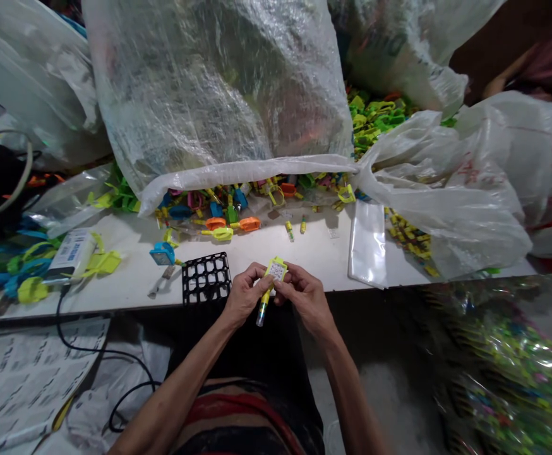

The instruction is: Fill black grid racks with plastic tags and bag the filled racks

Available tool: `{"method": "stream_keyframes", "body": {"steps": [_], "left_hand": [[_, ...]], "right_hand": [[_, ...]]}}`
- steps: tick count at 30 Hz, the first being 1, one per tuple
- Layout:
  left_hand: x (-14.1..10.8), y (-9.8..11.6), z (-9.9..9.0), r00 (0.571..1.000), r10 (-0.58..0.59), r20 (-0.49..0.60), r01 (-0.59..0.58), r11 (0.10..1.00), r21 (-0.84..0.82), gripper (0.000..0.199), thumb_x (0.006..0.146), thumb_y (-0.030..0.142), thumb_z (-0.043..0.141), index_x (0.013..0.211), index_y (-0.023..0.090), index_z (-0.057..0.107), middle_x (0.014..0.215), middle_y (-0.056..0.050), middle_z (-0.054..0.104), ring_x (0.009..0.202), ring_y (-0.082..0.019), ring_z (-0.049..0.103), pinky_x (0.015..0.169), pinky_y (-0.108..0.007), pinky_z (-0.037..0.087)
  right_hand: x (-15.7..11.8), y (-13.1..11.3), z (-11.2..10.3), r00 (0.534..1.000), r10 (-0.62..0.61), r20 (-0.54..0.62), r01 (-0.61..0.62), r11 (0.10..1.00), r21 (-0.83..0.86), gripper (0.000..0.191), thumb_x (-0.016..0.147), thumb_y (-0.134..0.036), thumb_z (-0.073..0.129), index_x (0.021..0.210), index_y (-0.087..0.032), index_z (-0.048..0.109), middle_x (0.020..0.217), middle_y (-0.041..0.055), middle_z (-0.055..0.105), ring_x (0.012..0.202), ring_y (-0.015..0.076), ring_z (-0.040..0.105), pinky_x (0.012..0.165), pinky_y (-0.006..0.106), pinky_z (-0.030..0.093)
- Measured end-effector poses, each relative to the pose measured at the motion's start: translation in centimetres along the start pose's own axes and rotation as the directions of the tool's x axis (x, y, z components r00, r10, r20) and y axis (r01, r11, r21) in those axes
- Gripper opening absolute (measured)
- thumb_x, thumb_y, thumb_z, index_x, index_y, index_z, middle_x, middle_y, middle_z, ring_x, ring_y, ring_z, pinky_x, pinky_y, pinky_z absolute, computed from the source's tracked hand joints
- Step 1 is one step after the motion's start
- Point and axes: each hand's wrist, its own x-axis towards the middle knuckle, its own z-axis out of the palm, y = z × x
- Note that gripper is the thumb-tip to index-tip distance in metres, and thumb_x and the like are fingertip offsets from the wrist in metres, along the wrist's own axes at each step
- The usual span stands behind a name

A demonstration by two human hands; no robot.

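Note:
A yellow-green plastic toy [276, 268] with a square white patterned face is between my hands at the table's front edge. From its lower end a yellow tube [262, 309] with a clear tip points down toward me. My left hand [246, 292] is closed on the toy's left side, its thumb near the joint with the tube. My right hand [305, 296] pinches the right side of the face, thumb on the lower corner. Left of the hands lies a black grid tray [206, 273], with a blue toy [162, 254] of similar square shape beside it.
Two small tubes [289, 230] lie on the white table [252, 249]. Behind them, loose colourful toys [223, 222] spill from under a large plastic bag [210, 82]. Flat clear bags [367, 246] lie at right. A white box [71, 253] with a black cable stands at left.

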Motion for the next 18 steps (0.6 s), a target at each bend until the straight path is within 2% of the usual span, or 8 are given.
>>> {"method": "stream_keyframes", "body": {"steps": [3,5,9,13,16,18], "left_hand": [[0.5,0.3,-0.4,0.984,-0.133,0.121,0.136,0.991,-0.018,0.042,0.065,0.054,0.073,0.070,0.014,0.061,0.070,-0.001,0.059,0.069,-0.014,0.052,0.067,-0.025,0.041],[0.7,0.6,-0.5,0.968,-0.195,0.158,0.201,0.979,-0.024,0.044,0.060,0.053,0.077,0.074,0.013,0.064,0.069,-0.002,0.062,0.066,-0.013,0.053,0.066,-0.025,0.042],[0.9,0.9,-0.1,0.981,-0.191,0.025,0.192,0.976,-0.105,0.046,0.051,0.053,0.081,0.065,0.013,0.062,0.063,-0.001,0.062,0.058,-0.012,0.051,0.057,-0.023,0.041],[1.0,0.4,0.5,0.961,-0.251,-0.114,0.222,0.949,-0.223,0.051,0.043,0.054,0.084,0.062,0.014,0.059,0.056,0.002,0.057,0.050,-0.009,0.047,0.050,-0.022,0.038],[1.1,-0.2,0.5,0.943,-0.288,-0.164,0.242,0.937,-0.253,0.052,0.042,0.056,0.083,0.059,0.014,0.056,0.053,0.004,0.053,0.047,-0.008,0.043,0.048,-0.022,0.036],[1.2,-0.4,0.5,0.947,-0.275,-0.167,0.234,0.945,-0.229,0.052,0.043,0.056,0.082,0.057,0.014,0.056,0.053,0.003,0.053,0.049,-0.008,0.044,0.050,-0.022,0.037]], "right_hand": [[0.7,0.0,-0.9,0.990,0.051,0.130,-0.048,0.998,-0.028,0.047,0.064,-0.032,0.077,0.108,-0.018,0.065,0.066,-0.0062,0.055,0.047,0.0083,0.055,0.047,0.023,0.047],[1.0,0.0,-1.2,0.983,0.078,0.167,-0.071,0.997,-0.043,0.050,0.063,-0.030,0.078,0.109,-0.019,0.065,0.067,-0.0065,0.055,0.048,0.0076,0.054,0.047,0.023,0.046],[1.0,0.6,-0.7,0.995,0.069,0.071,-0.068,0.997,-0.023,0.052,0.062,-0.033,0.078,0.110,-0.016,0.064,0.065,-0.0056,0.057,0.050,0.0078,0.053,0.049,0.023,0.045],[0.3,1.6,0.1,0.996,0.067,-0.059,-0.071,0.994,-0.081,0.047,0.061,-0.043,0.078,0.096,-0.014,0.066,0.063,-0.0029,0.058,0.051,0.0095,0.052,0.048,0.024,0.046],[-0.2,2.1,0.6,0.993,0.077,-0.090,-0.089,0.986,-0.144,0.046,0.060,-0.046,0.076,0.091,-0.014,0.066,0.066,-0.0004,0.061,0.051,0.0111,0.053,0.046,0.025,0.047],[-0.2,2.1,0.7,0.991,0.010,-0.137,-0.037,0.980,-0.196,0.044,0.062,-0.047,0.074,0.092,-0.015,0.067,0.069,0.0010,0.062,0.055,0.0121,0.054,0.050,0.026,0.049]]}}
